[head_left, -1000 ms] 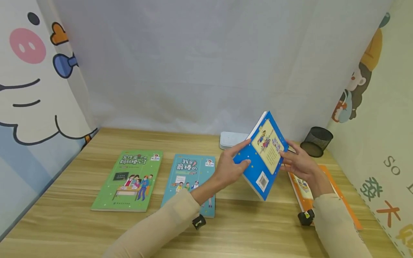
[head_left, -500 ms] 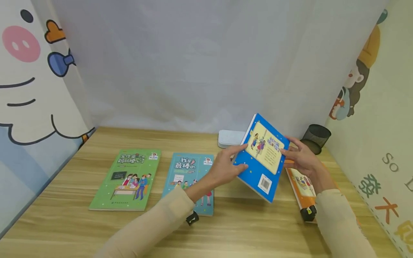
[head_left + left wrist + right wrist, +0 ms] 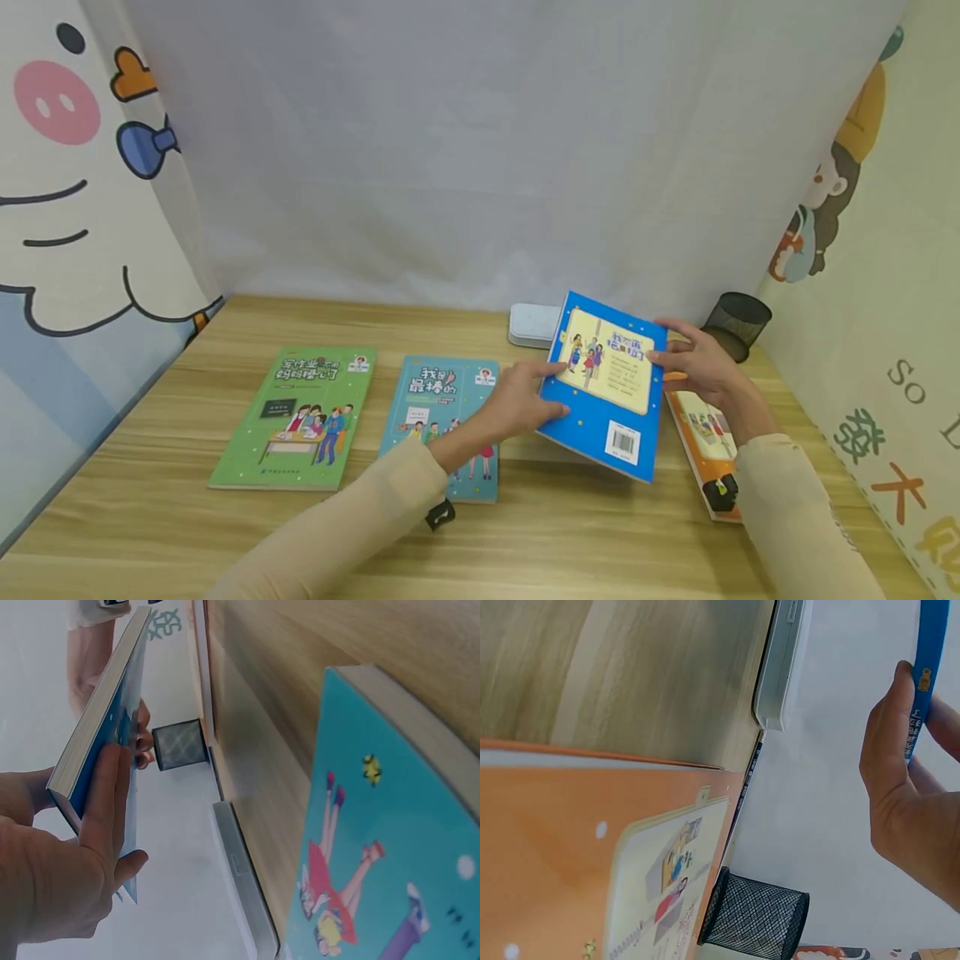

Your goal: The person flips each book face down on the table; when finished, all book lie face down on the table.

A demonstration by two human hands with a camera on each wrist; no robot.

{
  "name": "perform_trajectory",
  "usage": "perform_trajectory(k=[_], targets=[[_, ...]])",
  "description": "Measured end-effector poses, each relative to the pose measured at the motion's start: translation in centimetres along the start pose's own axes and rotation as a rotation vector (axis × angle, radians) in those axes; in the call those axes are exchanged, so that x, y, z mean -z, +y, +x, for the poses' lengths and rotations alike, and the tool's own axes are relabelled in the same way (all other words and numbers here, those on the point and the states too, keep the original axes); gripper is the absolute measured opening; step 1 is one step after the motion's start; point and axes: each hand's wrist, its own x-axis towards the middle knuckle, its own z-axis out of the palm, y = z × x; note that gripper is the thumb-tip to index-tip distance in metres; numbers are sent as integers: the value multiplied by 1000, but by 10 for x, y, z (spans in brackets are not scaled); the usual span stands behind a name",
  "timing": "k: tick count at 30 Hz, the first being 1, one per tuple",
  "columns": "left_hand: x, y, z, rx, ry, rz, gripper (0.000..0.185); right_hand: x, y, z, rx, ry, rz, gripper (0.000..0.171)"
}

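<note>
A blue book [image 3: 606, 385] with a yellow panel and a barcode on its back cover is held tilted just above the wooden table [image 3: 150, 533], between both hands. My left hand [image 3: 525, 398] grips its left edge, thumb on the cover; the left wrist view shows the fingers [image 3: 101, 802] lying along the page edge of the blue book [image 3: 97, 727]. My right hand [image 3: 693, 362] holds the right edge, the thumb pressed on the blue spine [image 3: 928, 667] in the right wrist view.
A green book [image 3: 300, 417] and a teal book [image 3: 442, 417] lie flat to the left. An orange book [image 3: 708, 442] lies under my right forearm. A white flat device [image 3: 534, 323] and a black mesh pen cup [image 3: 738, 325] stand at the back by the curtain.
The blue book has been lowered and tipped from nearly upright towards flat, coming down close to the table. Both hands have kept their hold and moved down with it.
</note>
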Motion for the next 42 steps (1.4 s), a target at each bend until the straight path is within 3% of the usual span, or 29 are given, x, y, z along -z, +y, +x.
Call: perform_trajectory(k=[10, 22, 29, 42], targets=[[-8, -8, -3, 60, -32, 60, 60, -6, -4, 7, -42, 1, -160, 71], [-17, -16, -9, 73, -153, 112, 61, -5, 4, 15, -128, -92, -244, 73], [-24, -19, -11, 90, -205, 104, 63, -7, 10, 20, -197, -121, -274, 74], [-30, -31, -15, 138, -357, -24, 67, -13, 20, 22, -202, -181, -317, 69]])
